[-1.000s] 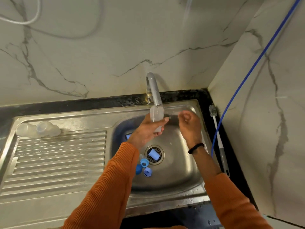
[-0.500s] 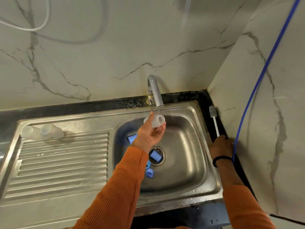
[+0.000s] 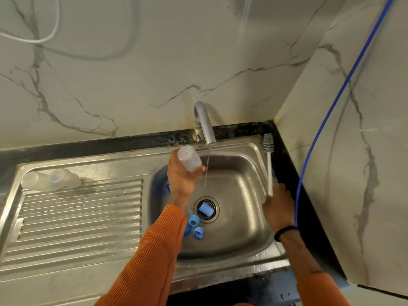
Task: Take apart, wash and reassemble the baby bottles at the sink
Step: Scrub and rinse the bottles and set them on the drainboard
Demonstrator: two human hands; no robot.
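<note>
The left hand (image 3: 184, 180) grips a clear bottle (image 3: 189, 158) beside the thin stream from the tap (image 3: 204, 124). The right hand (image 3: 279, 205) clasps the brush (image 3: 269, 164) handle at the sink (image 3: 242, 250) edge.

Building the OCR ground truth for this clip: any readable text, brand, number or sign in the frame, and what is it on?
None readable.
Bottle in the left hand: clear plastic, no print or scale marks legible.
Bottle brush gripped by the right hand: plain white handle, no brand visible.
Blue parts in the sink basin: no marking visible.
Two clear bottles on the drainboard: too blurred to tell.
Tap: no logo visible.
</note>
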